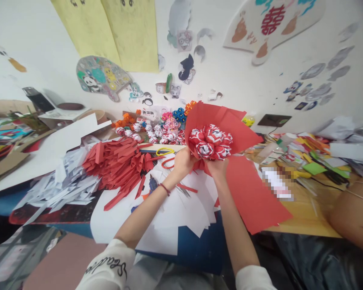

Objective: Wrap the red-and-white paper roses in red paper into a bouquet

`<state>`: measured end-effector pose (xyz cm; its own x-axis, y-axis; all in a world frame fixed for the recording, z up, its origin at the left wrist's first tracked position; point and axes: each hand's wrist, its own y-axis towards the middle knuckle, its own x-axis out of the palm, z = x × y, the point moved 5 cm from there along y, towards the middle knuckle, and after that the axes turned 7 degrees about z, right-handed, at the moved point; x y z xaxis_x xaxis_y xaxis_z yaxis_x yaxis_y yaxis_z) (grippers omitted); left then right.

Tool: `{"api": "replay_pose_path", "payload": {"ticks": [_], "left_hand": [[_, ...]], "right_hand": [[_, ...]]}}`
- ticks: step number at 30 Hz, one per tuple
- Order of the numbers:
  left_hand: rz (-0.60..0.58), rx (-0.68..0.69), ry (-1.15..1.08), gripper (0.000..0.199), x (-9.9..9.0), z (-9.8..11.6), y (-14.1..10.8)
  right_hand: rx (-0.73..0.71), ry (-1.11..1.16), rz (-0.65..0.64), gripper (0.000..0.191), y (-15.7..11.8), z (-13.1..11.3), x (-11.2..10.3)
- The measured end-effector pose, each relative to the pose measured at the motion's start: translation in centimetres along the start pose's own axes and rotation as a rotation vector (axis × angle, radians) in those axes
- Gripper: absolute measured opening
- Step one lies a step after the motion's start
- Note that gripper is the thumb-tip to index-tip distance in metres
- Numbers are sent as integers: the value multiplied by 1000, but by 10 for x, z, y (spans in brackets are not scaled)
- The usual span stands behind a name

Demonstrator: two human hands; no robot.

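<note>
Both hands hold up a bouquet of red-and-white paper flowers (213, 139), backed by a wide red paper wrap (226, 117). My left hand (183, 162) is closed at the wrap's lower left edge, its fingertips partly behind the paper. Just below the blooms, my right hand (218, 166) is closed round the bouquet's base, with its fingers mostly hidden. Under the right forearm lies a large red paper sheet (254, 197). White paper sheets (181, 209) spread beneath both arms, with yellow-handled scissors (165, 151) and a blue glue gun (153, 183) near my left forearm.
Piles of red paper strips (117, 165) and white paper strips (68, 181) lie at left. Finished paper flowers (159, 133) stand against the wall. Coloured scraps (317, 161) cover the right side, where another person's arm (353, 209) rests. A black bottle (38, 98) stands far left.
</note>
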<state>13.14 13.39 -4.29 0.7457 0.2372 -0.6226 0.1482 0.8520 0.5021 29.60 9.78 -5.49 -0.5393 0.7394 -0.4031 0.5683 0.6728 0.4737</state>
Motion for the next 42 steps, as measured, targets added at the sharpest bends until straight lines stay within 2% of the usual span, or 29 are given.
{"api": "replay_pose_path", "payload": {"ticks": [5, 14, 22, 28, 32, 38, 42], "left_hand": [[22, -55, -115, 26, -3, -4, -2], [86, -110, -218, 23, -15, 5, -7], [104, -136, -123, 21, -13, 8, -12], [79, -135, 1, 22, -18, 15, -13], [69, -140, 66, 12, -19, 14, -12], [72, -112, 85, 9, -20, 11, -9], [50, -76, 69, 13, -20, 8, -6]], "right_hand": [[21, -30, 15, 38, -1, -5, -3], [24, -16, 12, 25, -3, -16, -4], [14, 12, 41, 35, -6, -18, -4], [27, 19, 60, 34, -5, -18, -3], [31, -1, 72, 35, -5, -19, -1], [38, -25, 60, 28, -9, -25, 2], [89, -49, 21, 38, -9, -26, 3]]}}
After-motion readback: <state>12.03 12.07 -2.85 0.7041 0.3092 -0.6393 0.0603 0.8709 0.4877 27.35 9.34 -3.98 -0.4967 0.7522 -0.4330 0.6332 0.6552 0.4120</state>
